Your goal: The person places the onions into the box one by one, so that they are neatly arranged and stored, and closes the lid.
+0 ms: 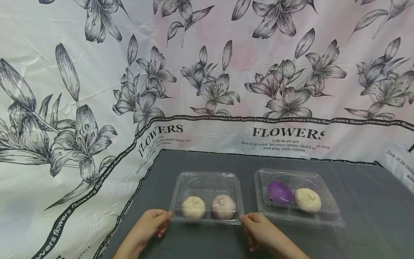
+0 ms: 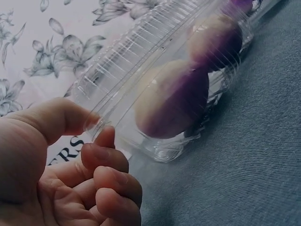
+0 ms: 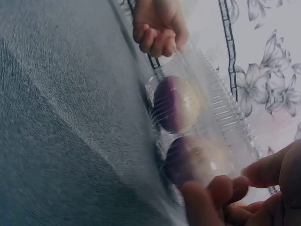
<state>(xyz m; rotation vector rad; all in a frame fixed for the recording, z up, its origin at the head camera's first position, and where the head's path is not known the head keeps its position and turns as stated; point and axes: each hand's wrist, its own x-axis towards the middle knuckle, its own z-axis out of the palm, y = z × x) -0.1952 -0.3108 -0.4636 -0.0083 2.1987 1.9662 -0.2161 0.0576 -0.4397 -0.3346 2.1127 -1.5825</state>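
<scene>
A lidded clear plastic container (image 1: 207,221) lies between my hands in the head view. Inside it sit two turnips, a cream one (image 1: 193,207) on the left and a pinkish one (image 1: 224,207) on the right; the wrist views show their purple halves on the underside. My left hand (image 1: 148,225) pinches the container's near left corner between thumb and forefinger, other fingers curled in the left wrist view. At the near right corner, my right hand (image 1: 260,228) grips the rim with thumb and fingertips.
A second clear container (image 1: 326,219) stands to the right on the grey tabletop (image 1: 365,201), holding a purple turnip (image 1: 279,192) and a cream turnip (image 1: 308,200). White cloth printed with flowers (image 1: 213,136) hangs behind and along the left side.
</scene>
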